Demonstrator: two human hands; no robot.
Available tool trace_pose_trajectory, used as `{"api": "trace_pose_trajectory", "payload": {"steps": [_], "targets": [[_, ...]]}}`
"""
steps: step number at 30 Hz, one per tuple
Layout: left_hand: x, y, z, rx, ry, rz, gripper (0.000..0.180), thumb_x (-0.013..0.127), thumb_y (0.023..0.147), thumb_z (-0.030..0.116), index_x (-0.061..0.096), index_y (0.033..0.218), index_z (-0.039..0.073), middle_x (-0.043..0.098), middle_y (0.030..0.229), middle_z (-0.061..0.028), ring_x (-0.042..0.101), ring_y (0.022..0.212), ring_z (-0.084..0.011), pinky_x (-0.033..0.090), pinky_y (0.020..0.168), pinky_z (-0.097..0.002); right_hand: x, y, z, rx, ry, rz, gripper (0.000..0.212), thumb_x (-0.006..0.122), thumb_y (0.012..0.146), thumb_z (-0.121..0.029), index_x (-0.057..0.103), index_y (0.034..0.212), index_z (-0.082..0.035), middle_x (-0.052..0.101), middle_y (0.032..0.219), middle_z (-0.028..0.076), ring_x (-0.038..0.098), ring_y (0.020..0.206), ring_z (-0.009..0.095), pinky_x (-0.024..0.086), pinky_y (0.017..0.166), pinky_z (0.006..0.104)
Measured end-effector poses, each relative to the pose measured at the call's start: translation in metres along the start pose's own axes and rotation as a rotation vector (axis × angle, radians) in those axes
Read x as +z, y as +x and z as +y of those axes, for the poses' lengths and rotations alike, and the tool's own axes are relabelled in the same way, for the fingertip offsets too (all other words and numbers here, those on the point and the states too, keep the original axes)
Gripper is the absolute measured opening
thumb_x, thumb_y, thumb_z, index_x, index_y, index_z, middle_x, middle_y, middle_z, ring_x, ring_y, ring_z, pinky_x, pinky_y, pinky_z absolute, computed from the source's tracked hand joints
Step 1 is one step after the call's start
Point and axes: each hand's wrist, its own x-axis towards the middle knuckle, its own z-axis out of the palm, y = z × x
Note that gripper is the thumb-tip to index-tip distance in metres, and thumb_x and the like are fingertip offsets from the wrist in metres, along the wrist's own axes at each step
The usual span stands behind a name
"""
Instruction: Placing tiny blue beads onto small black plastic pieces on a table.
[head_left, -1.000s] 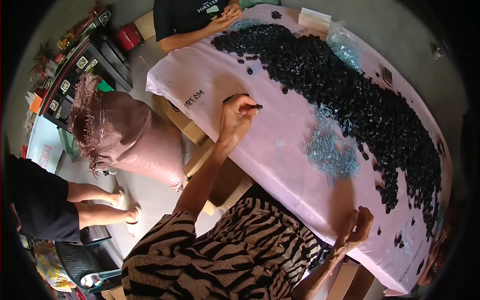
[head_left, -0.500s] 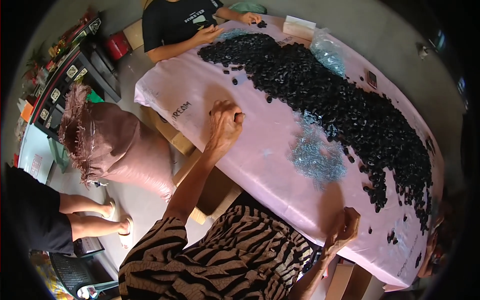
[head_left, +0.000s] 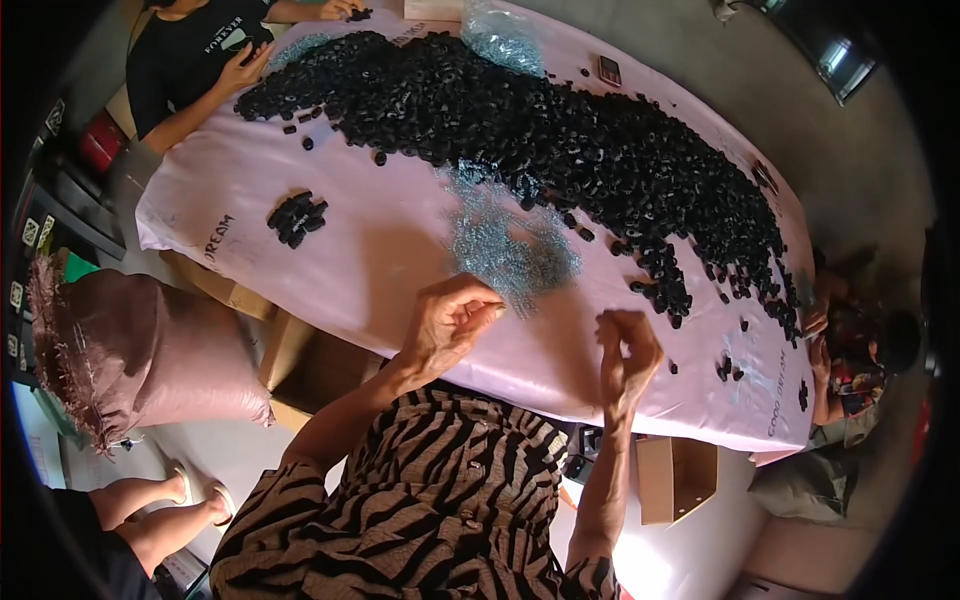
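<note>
My left hand (head_left: pixel 455 318) hovers over the pink-covered table (head_left: pixel 345 290), just below a loose scatter of tiny shiny metal pieces (head_left: pixel 510 245). Its thumb and fingertips are pinched together; whatever lies between them is too small to make out. To its right, my right hand (head_left: pixel 630 350) is raised above the cloth with curled fingers closed toward the thumb, and its contents are hidden. A small cluster of black cylindrical pieces (head_left: pixel 297 218) lies apart on the left. Beyond both hands stretches a long heap of similar black pieces (head_left: pixel 560 120).
A co-worker (head_left: pixel 205 60) sits at the far left, hands at the table; another person (head_left: pixel 840 350) is at the right end. A clear plastic bag (head_left: pixel 500 38) and a dark phone-like device (head_left: pixel 609 70) lie behind the heap. A full sack (head_left: pixel 150 350) and cardboard boxes (head_left: pixel 678 480) stand below.
The view has shifted right. My left hand has moved right from over the small black cluster, which now shows, to beside the metal pieces. My hands are closer together.
</note>
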Motion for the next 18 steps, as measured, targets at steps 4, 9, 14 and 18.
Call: {"api": "trace_pose_trajectory", "payload": {"steps": [4, 9, 14, 18], "targets": [[-0.004, -0.001, -0.001, 0.029, 0.049, 0.047, 0.008, 0.066, 0.085, 0.000, 0.062, 0.091, -0.003, 0.054, 0.064, -0.0003, 0.038, 0.047, -0.0013, 0.032, 0.040, -0.0177, 0.003, 0.046, 0.014, -0.036, -0.010, 0.018, 0.007, 0.064, 0.079, 0.003, 0.066, 0.085, 0.001, 0.067, 0.079, 0.009, 0.063, 0.062, 0.014, 0.051, 0.056, 0.0259], [-0.007, -0.003, 0.004, -0.003, -0.035, 0.055, 0.006, 0.066, 0.084, -0.003, 0.062, 0.089, -0.003, 0.055, 0.065, -0.0007, 0.039, 0.047, -0.0005, 0.032, 0.040, -0.0174, 0.009, 0.092, -0.015, -0.080, -0.073, -0.008, 0.008, 0.062, 0.081, 0.001, 0.067, 0.087, 0.001, 0.067, 0.080, 0.010, 0.065, 0.064, 0.015, 0.052, 0.056, 0.0268], [-0.006, 0.000, 0.013, 0.002, 0.136, 0.052, 0.007, 0.067, 0.083, -0.004, 0.063, 0.090, -0.002, 0.056, 0.066, -0.0008, 0.042, 0.049, -0.0003, 0.034, 0.040, -0.0174, 0.034, 0.127, -0.001, -0.124, -0.146, -0.258, 0.013, 0.061, 0.081, 0.002, 0.068, 0.092, 0.000, 0.068, 0.077, 0.010, 0.063, 0.063, 0.015, 0.050, 0.058, 0.0271], [-0.007, -0.003, 0.011, 0.048, 0.266, 0.092, 0.006, 0.067, 0.084, -0.003, 0.065, 0.088, 0.001, 0.059, 0.071, -0.0020, 0.046, 0.052, -0.0014, 0.037, 0.042, -0.0176, 0.060, 0.143, 0.018, -0.298, -0.306, -0.412, 0.014, 0.061, 0.080, 0.005, 0.069, 0.089, -0.002, 0.067, 0.082, 0.009, 0.065, 0.067, 0.021, 0.050, 0.059, 0.0304]]}}
